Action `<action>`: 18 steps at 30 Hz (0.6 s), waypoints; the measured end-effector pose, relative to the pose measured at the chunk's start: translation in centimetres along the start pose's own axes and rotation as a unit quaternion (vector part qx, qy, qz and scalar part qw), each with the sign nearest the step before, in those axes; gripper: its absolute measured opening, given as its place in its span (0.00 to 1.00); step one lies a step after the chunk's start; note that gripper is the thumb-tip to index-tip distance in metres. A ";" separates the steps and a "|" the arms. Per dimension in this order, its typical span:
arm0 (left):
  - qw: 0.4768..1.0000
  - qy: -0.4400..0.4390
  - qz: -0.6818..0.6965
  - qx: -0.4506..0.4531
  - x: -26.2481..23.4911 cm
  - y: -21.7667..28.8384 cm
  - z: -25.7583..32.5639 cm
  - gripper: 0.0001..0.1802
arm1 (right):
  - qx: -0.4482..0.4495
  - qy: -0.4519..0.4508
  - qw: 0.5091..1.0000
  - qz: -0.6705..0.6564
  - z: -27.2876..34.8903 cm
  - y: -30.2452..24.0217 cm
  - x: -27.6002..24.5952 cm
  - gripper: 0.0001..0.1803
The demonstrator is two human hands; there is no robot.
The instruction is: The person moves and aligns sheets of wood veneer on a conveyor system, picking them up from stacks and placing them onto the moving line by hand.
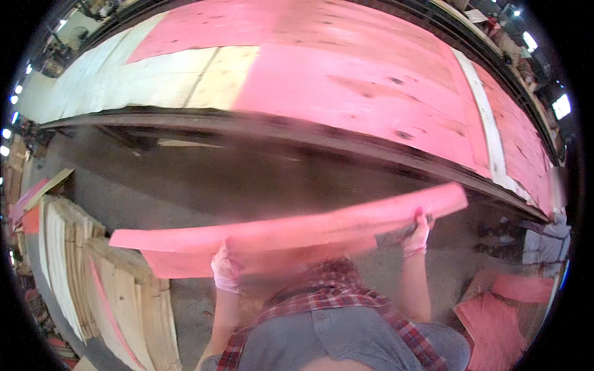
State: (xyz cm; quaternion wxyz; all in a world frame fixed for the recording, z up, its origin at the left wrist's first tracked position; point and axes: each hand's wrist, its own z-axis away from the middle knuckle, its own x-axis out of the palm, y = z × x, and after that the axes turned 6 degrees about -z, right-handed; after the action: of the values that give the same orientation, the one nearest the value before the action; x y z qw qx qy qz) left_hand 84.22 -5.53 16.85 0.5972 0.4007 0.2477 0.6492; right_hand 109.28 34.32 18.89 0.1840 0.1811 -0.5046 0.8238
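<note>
A long pink sheet of wood veneer point(309, 227), bent along its length, is held across the front of my body. Its right end sits higher than its left, and motion blurs it. My left hand point(227, 267), in a pale glove, is closed on the lower left part of the sheet. Toward the right end, my right hand point(419, 234), also gloved, grips the sheet from below. Beside the right fingers is a dark flat object point(395, 236); its kind and whether that hand holds it are unclear.
Ahead runs a long table with a dark edge point(297, 130), covered in pink veneer point(371, 80) and pale veneer point(142, 80). Pale veneer stacks point(130, 297) stand at the lower left. Pink pieces point(495, 321) lie at the lower right, near a person's grey clothing point(546, 243).
</note>
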 end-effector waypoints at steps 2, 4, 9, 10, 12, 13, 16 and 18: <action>0.998 0.009 0.007 0.055 -4.9 2.5 -2.1 0.18 | 0.049 -0.094 0.994 -0.018 -0.6 2.2 4.1 0.22; 0.990 0.084 -0.007 0.116 -6.3 6.9 -2.4 0.17 | 0.057 -0.186 0.981 -0.009 0.4 4.2 9.4 0.21; 0.953 0.206 0.051 0.218 -9.3 17.5 -12.6 0.10 | -0.001 -0.246 0.962 0.118 5.9 6.4 23.8 0.17; 0.946 0.210 0.055 0.240 -9.3 21.1 -14.7 0.10 | -0.001 -0.292 0.947 0.132 5.8 7.3 26.8 0.15; 0.958 0.169 0.048 0.227 -10.6 29.5 -19.6 0.12 | -0.041 -0.330 0.929 0.165 6.8 10.0 34.2 0.13; 0.942 0.223 0.051 0.247 -8.6 34.1 -21.8 0.12 | -0.038 -0.352 0.922 0.157 6.8 11.8 37.6 0.15; 0.927 0.046 -0.002 0.372 -4.4 48.3 -32.0 0.23 | 0.039 -0.404 0.911 0.073 1.4 16.5 48.3 0.22; 0.894 -0.057 -0.134 0.423 -4.4 55.1 -36.8 0.31 | 0.010 -0.478 0.877 0.051 0.1 21.8 56.3 0.25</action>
State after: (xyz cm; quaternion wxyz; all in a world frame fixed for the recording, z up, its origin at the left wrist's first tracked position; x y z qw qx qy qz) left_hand 22.28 -13.10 39.45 0.4660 0.6145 0.5158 0.3730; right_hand 49.91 31.79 29.45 -0.1241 0.5284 -0.5313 0.6505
